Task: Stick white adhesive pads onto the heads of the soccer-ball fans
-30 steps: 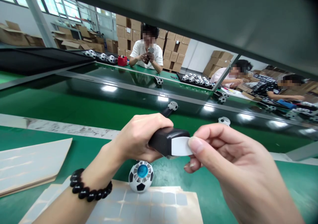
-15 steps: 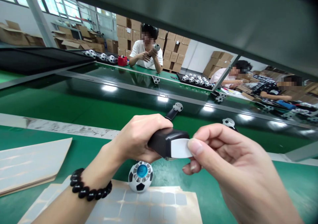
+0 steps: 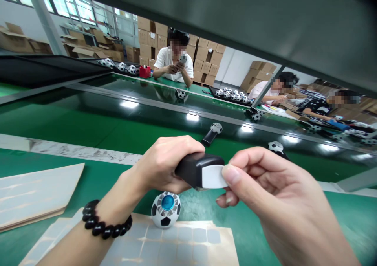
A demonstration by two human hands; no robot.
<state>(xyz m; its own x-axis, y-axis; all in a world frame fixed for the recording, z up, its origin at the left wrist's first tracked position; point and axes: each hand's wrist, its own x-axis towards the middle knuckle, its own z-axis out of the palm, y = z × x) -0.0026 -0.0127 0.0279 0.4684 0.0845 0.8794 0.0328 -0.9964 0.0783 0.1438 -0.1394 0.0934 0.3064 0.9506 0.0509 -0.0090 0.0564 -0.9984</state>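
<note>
My left hand is closed around the black handle of what looks like a handheld fan, its flat end turned to the right. A pale grey-white sticker lies against that end. My right hand pinches the sticker's right edge between thumb and index finger. Below my left hand is a football-patterned fan head with a blue hub; my hand hides whether it joins the handle. Under it lie sticker sheets with rows of grey labels.
Another stack of sticker sheets lies at left. Beyond a pale rail, football fans lie on the green conveyor belt. Co-workers sit across, near a tray of football fans. A grey shelf hangs overhead.
My hands and the sticker hold nearly still. Fans on the near belt have shifted right, those on the far belt left. A co-worker across has lowered one hand around a fan.
</note>
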